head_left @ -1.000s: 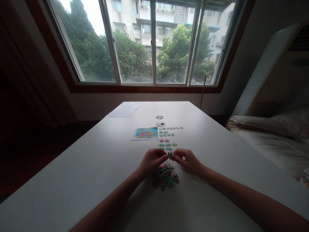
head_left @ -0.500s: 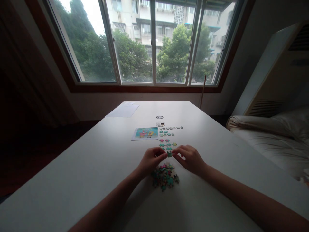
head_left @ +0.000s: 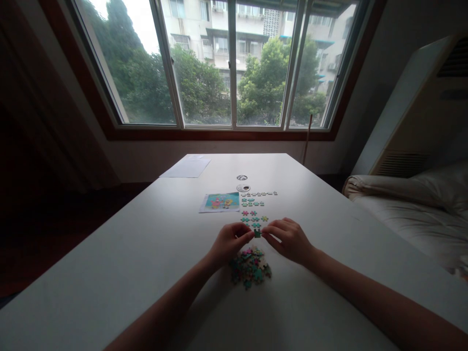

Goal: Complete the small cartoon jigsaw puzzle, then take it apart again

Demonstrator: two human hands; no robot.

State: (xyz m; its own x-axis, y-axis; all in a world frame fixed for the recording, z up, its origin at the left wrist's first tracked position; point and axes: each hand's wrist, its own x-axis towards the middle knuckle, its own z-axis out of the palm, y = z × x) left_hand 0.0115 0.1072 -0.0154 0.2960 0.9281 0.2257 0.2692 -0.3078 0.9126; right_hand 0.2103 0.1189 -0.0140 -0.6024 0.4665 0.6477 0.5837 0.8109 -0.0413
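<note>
A dark green puzzle piece [head_left: 257, 233] sits between the two hands, above the near part of the white table [head_left: 120, 253]. The left hand [head_left: 229, 243] pinches its left edge with thumb and finger. The right hand [head_left: 290, 240] has its fingertips drawn narrow at the piece's right edge — whether they grip it or only touch it, I cannot tell. Just below the hands lies a heap of loose pieces [head_left: 251, 267], mostly green with some pink. Beyond the hands, sorted pieces [head_left: 255, 204] lie in short rows, beside a colourful picture sheet [head_left: 221, 201] on their left. Farther back are two round items [head_left: 243, 188] and, near the table's far left corner, white paper [head_left: 186, 167].
</note>
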